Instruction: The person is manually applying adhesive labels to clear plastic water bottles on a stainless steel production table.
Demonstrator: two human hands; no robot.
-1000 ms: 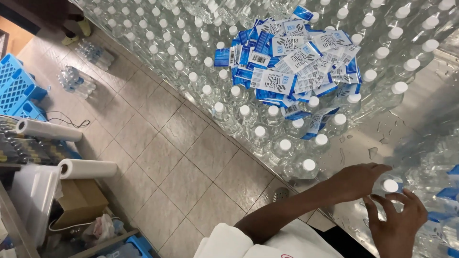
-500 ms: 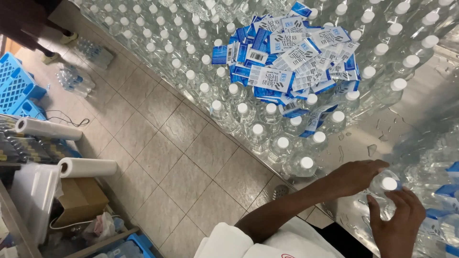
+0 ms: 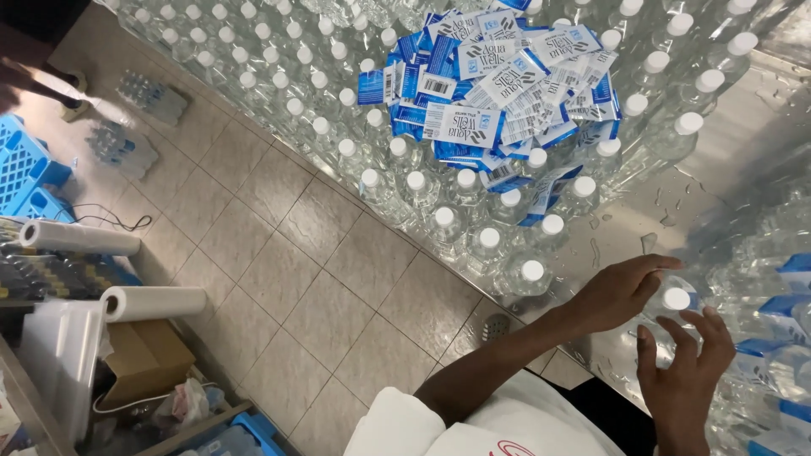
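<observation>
A clear plastic water bottle with a white cap stands on the wet steel table. My left hand wraps its left side. My right hand cups it from the near side, fingers spread around the cap. A heap of blue and white paper labels lies on top of several capped bottles further up the table. Bottles bearing blue labels stand at the right edge.
The tiled floor lies to the left of the table. Two white paper rolls, a cardboard box and blue crates sit at far left. Shrink-wrapped bottle packs lie on the floor, near another person's foot.
The view has drifted so the bottles and labels sit higher and further left. Both my hands have closed in around the one bottle and shifted slightly up the table.
</observation>
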